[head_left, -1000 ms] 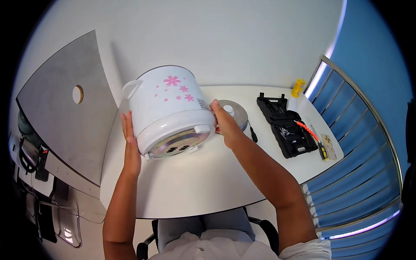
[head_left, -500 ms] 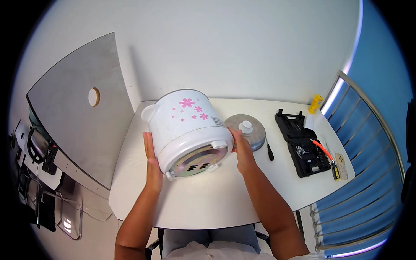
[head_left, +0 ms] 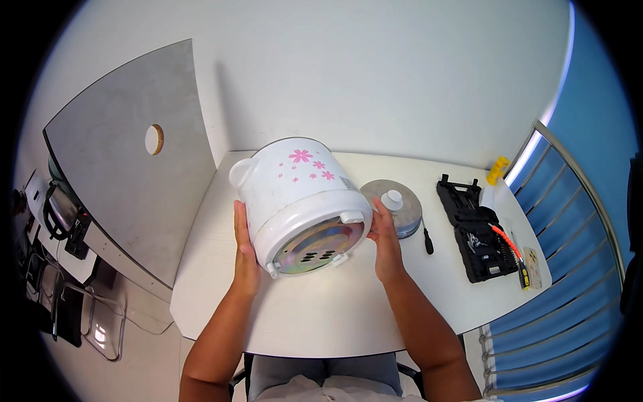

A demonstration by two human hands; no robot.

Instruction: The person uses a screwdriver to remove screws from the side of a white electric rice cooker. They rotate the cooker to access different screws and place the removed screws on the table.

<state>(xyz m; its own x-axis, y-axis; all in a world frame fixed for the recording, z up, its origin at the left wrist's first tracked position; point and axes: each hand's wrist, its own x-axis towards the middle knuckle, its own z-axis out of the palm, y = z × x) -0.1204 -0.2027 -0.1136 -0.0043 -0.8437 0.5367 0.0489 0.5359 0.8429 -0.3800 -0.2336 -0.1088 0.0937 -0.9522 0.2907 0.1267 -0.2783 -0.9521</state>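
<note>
A white rice cooker (head_left: pixel 295 194) with pink flowers lies tipped on its side above the white table (head_left: pixel 335 315), its metal base with vent holes facing me. My left hand (head_left: pixel 245 251) presses flat against its left side. My right hand (head_left: pixel 387 244) holds its right side near a small white foot. Both hands carry the cooker between them. Its metal lid (head_left: pixel 394 206) with a white knob rests on the table just right of the cooker.
A black screwdriver (head_left: pixel 426 240) lies beside the lid. An open black tool case (head_left: pixel 475 231) with an orange-handled tool sits at the right, a yellow object (head_left: pixel 497 169) behind it. A grey partition panel (head_left: pixel 127 161) stands left; a blue railing runs along the right.
The cooker has tipped further so its base faces me more squarely, and it sits lower and more central. My hands stay on its two sides.
</note>
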